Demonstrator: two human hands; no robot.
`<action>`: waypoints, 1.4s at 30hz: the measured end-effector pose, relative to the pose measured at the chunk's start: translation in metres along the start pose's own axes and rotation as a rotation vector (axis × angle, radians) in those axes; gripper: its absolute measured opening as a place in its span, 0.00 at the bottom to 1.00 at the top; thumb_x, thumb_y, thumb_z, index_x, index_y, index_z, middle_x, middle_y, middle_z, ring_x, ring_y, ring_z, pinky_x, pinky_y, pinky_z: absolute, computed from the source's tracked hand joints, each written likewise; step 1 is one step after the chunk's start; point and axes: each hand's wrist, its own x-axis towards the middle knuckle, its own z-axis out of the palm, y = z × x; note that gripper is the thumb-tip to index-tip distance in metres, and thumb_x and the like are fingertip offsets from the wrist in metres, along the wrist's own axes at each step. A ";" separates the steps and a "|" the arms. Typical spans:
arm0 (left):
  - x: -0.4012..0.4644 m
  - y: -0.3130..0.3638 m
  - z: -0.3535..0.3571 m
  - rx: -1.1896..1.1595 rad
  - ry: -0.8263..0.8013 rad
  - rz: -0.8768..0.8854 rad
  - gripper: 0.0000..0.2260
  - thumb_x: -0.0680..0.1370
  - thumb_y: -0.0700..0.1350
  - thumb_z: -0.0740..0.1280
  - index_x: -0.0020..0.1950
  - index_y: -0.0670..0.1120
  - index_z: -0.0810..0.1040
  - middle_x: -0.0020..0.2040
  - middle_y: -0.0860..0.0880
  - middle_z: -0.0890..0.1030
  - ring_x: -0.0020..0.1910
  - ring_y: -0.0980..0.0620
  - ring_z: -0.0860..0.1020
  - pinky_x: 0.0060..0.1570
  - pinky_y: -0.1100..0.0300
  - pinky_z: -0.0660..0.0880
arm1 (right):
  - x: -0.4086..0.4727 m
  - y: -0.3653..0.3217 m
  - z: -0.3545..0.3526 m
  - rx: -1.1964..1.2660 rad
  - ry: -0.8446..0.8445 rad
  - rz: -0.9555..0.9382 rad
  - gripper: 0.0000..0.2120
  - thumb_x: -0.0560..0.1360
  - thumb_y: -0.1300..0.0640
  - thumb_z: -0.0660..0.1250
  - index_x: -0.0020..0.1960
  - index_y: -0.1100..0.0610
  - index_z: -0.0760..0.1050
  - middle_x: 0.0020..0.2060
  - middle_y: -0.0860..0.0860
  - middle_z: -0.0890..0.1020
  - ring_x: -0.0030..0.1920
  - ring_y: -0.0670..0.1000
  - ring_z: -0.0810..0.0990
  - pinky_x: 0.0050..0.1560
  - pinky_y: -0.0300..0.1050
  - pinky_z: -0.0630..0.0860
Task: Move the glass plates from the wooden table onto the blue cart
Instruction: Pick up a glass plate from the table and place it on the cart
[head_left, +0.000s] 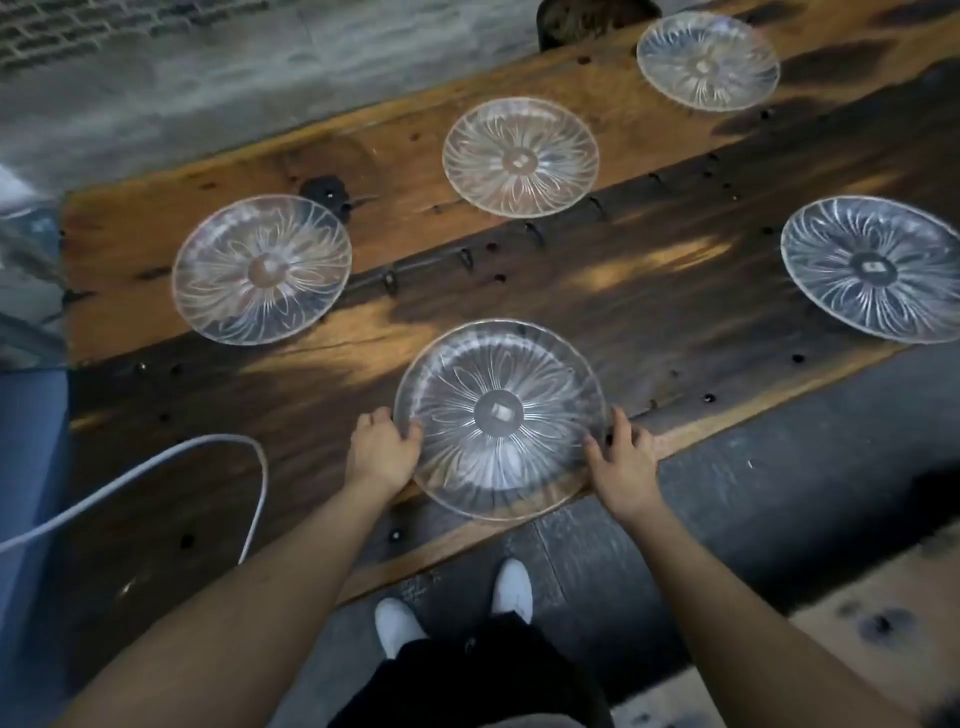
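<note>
Several clear glass plates with a petal pattern lie on the wooden table (649, 291). The nearest plate (498, 415) sits at the table's front edge, and both my hands are on its rim. My left hand (384, 452) grips the left side with the thumb over the edge. My right hand (621, 462) holds the right side, fingers curled on the rim. Other plates lie at the left (262, 270), the middle back (519, 156), the far back right (707, 61) and the right edge (872, 267). A blue surface, possibly the cart (28, 467), shows at the far left.
A white cable (156, 467) loops over the table's near left part. My white shoes (400, 623) stand on the dark floor below the table edge. A grey concrete floor lies beyond the table's far side.
</note>
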 end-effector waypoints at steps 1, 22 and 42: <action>0.001 0.001 0.002 -0.013 0.001 -0.004 0.21 0.80 0.50 0.63 0.65 0.35 0.72 0.62 0.34 0.76 0.67 0.39 0.70 0.66 0.51 0.68 | 0.002 0.001 0.001 -0.003 0.016 0.005 0.30 0.79 0.51 0.64 0.76 0.59 0.59 0.66 0.68 0.68 0.69 0.65 0.64 0.69 0.54 0.62; -0.005 -0.042 -0.041 -0.312 0.208 -0.200 0.09 0.79 0.40 0.65 0.58 0.41 0.79 0.57 0.42 0.83 0.61 0.42 0.78 0.64 0.55 0.73 | 0.020 -0.067 0.004 -0.014 -0.004 -0.142 0.10 0.76 0.65 0.62 0.56 0.68 0.74 0.54 0.65 0.80 0.58 0.64 0.77 0.58 0.51 0.72; -0.082 -0.281 -0.260 -0.475 0.718 -0.459 0.11 0.79 0.42 0.64 0.58 0.42 0.81 0.55 0.43 0.85 0.61 0.42 0.79 0.63 0.56 0.71 | -0.090 -0.389 0.148 0.019 -0.223 -0.690 0.05 0.75 0.67 0.63 0.50 0.62 0.76 0.44 0.60 0.82 0.48 0.61 0.81 0.53 0.51 0.77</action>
